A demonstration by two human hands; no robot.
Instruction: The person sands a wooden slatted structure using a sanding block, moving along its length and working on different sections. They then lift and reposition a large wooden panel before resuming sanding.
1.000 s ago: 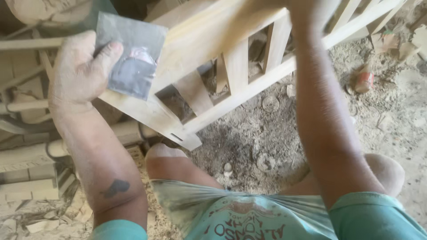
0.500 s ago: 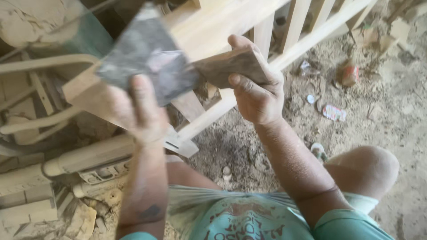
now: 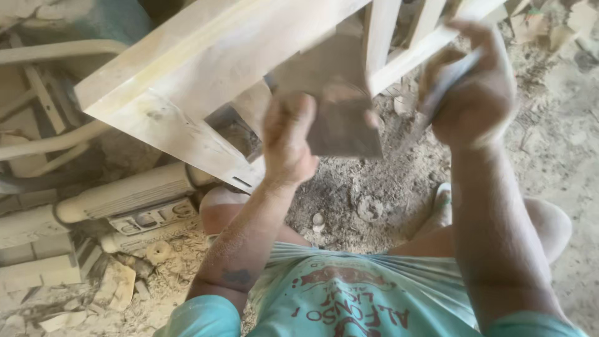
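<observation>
No box, bin or tray showed anywhere; everything lay loose on the ground. The left hand [image 3: 288, 140], just left of the frame's centre, pinched a dark sheet of sandpaper [image 3: 340, 103] by its lower left corner, thumb up the near face, so the sheet stood above and to the right of the hand, blurred. The right hand [image 3: 475, 87], in the upper right, was curled around a small pale piece [image 3: 448, 78]; blur kept me from telling what it was or how tightly the fingers closed.

Both hands sat right against a pale wooden frame [image 3: 206, 68] that ran slantwise from the upper left to the top right, its slats [image 3: 382, 31] rising behind the sandpaper. The frame's squared end jutted out at the left, above a turned wooden leg [image 3: 128, 196] and offcuts [image 3: 37, 268] crowding the lower left. Open room lay to the right and centre, over sawdust-strewn ground [image 3: 368, 187] between the person's bare knees [image 3: 549, 224].
</observation>
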